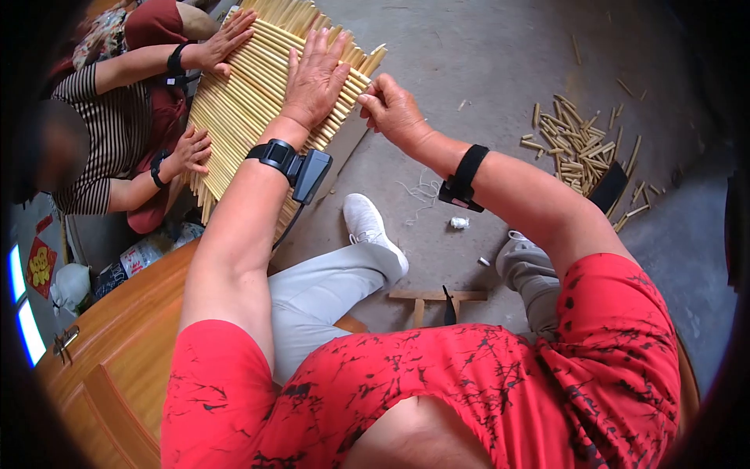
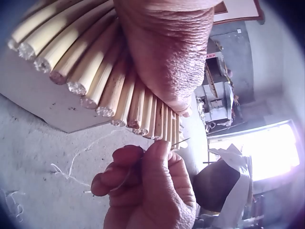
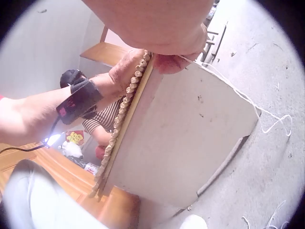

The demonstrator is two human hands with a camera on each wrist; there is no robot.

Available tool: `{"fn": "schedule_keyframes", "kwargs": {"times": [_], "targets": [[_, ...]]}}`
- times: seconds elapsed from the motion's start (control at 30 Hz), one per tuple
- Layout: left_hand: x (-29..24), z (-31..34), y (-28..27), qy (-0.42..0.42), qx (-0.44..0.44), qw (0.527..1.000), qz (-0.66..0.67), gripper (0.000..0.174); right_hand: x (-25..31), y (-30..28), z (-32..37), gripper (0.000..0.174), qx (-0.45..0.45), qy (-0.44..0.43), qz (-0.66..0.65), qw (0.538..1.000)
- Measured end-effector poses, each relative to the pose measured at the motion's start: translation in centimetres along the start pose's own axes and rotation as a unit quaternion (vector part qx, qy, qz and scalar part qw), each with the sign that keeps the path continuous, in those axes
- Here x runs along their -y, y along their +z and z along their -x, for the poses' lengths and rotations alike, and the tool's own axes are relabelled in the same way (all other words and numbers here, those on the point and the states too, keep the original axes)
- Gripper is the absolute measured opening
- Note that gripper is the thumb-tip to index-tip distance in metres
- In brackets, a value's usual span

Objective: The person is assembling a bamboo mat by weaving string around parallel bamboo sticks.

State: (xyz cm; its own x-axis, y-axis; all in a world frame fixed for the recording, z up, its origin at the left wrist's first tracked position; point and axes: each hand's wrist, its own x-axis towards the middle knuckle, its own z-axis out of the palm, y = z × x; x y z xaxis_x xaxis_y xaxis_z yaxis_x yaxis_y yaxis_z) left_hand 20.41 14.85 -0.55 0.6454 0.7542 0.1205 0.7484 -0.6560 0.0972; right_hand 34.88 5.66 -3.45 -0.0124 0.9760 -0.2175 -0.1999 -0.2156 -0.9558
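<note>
A row of straw-coloured stalks (image 1: pixel 254 78) with pale pithy ends lies side by side on a white box-like stand (image 3: pixel 186 129). My left hand (image 1: pixel 314 82) rests on top of them with its fingers spread nearly straight. Just beyond the cut ends, my right hand (image 1: pixel 394 109) has its thumb and curled fingers together. In the left wrist view it pinches a thin needle (image 2: pixel 181 142), whose tip shows beside the stalk ends. White thread (image 3: pixel 224 78) trails from that hand across the stand's edge. Another person's hands (image 1: pixel 224 45) lie on the far side of the stalks.
Short cut stalk pieces (image 1: pixel 578 148) are heaped on the floor at the right, with a dark blade-like object (image 1: pixel 608 187) among them. Loose thread (image 1: pixel 422 190) and a small white bundle (image 1: pixel 459 223) lie near my feet. A wooden door-like panel (image 1: pixel 117 344) is at the left.
</note>
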Motion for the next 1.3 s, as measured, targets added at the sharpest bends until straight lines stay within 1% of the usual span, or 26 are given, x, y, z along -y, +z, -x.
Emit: {"fn": "schedule_keyframes", "kwargs": {"times": [0.07, 0.1, 0.17, 0.23, 0.3, 0.4, 0.5, 0.67, 0.73, 0.8, 0.83, 0.9, 0.97, 1.0, 1.03, 1.07, 1.1, 1.13, 1.2, 1.27, 1.3], "targets": [[0.0, 0.0, -0.1, 0.003, -0.007, 1.000, -0.003, 0.049, 0.1, -0.2, 0.0, 0.018, 0.014, 0.011, -0.032, 0.999], [-0.1, 0.1, -0.1, 0.000, -0.005, 1.000, -0.017, 0.049, 0.1, -0.6, 0.0, 0.017, 0.036, 0.024, -0.037, 0.998], [-0.3, 0.1, -0.1, -0.004, -0.002, 0.999, -0.036, 0.049, 0.0, -1.3, 0.0, 0.017, 0.038, 0.021, -0.033, 0.999], [-0.2, 0.1, 0.1, -0.002, -0.013, 1.000, -0.025, 0.049, -0.2, -1.6, -0.1, 0.016, 0.042, 0.018, -0.032, 0.998], [-0.1, 0.1, 0.2, 0.001, -0.025, 1.000, -0.015, 0.050, -0.2, -1.8, -0.5, 0.016, 0.027, -0.015, -0.025, 0.999], [0.0, 0.1, 0.2, 0.002, -0.022, 1.000, -0.019, 0.050, -0.2, -1.6, -0.9, 0.015, 0.022, -0.028, -0.016, 0.999], [0.0, 0.2, 0.3, 0.003, -0.031, 1.000, 0.000, 0.051, 0.0, -1.7, -1.0, 0.015, 0.024, -0.020, 0.002, 1.000], [-0.1, 0.2, 0.2, 0.019, -0.031, 0.998, -0.046, 0.048, 0.5, -1.7, -1.1, 0.014, 0.035, -0.010, 0.014, 0.999], [-0.2, 0.1, 0.1, 0.016, -0.031, 0.999, -0.032, 0.047, 0.8, -2.0, -1.0, 0.013, 0.031, -0.001, 0.012, 0.999], [-0.3, 0.1, 0.0, 0.006, -0.020, 0.999, -0.029, 0.047, 1.4, -3.2, -1.3, 0.013, 0.086, 0.029, 0.041, 0.995], [-0.3, 0.0, 0.0, 0.004, -0.016, 0.999, -0.029, 0.047, 1.7, -4.3, -1.4, 0.013, 0.085, 0.030, 0.041, 0.995], [-0.3, 0.0, -0.1, 0.005, -0.016, 1.000, -0.026, 0.047, 2.9, -7.8, -2.2, 0.018, 0.037, -0.011, 0.094, 0.995], [-0.3, 0.0, 0.0, 0.000, -0.014, 1.000, -0.024, 0.047, 4.3, -13.1, -2.9, 0.019, -0.014, -0.100, 0.094, 0.990], [-0.3, 0.0, 0.0, 0.001, -0.014, 1.000, -0.022, 0.047, 5.9, -16.7, -3.7, 0.019, -0.053, -0.101, 0.152, 0.982], [-0.3, 0.1, 0.0, 0.000, -0.011, 1.000, -0.020, 0.047, 10.9, -17.2, -2.5, 0.010, -0.162, -0.098, 0.125, 0.974], [-0.2, 0.0, 0.0, -0.001, -0.008, 1.000, -0.019, 0.047, 12.6, -19.8, -2.8, 0.011, -0.227, -0.126, 0.131, 0.957], [-0.1, 0.0, 0.0, 0.002, -0.009, 1.000, -0.015, 0.047, 12.9, -23.7, -4.2, 0.008, -0.239, -0.233, 0.076, 0.940], [-0.1, 0.0, 0.0, 0.004, -0.008, 1.000, -0.014, 0.047, 14.3, -27.4, -4.4, 0.008, -0.314, -0.233, 0.162, 0.906], [-0.2, 0.0, -0.1, 0.001, -0.005, 1.000, -0.008, 0.047, 16.8, -33.1, -3.9, 0.015, -0.321, -0.303, 0.115, 0.890], [-0.1, -0.1, 0.0, 0.005, -0.004, 1.000, -0.009, 0.047, 17.9, -35.9, -2.1, 0.015, -0.372, -0.294, 0.232, 0.849], [-0.2, -0.2, 0.0, 0.006, -0.006, 1.000, -0.008, 0.047, 17.8, -36.7, -1.5, 0.016, -0.403, -0.292, 0.226, 0.837]]}}
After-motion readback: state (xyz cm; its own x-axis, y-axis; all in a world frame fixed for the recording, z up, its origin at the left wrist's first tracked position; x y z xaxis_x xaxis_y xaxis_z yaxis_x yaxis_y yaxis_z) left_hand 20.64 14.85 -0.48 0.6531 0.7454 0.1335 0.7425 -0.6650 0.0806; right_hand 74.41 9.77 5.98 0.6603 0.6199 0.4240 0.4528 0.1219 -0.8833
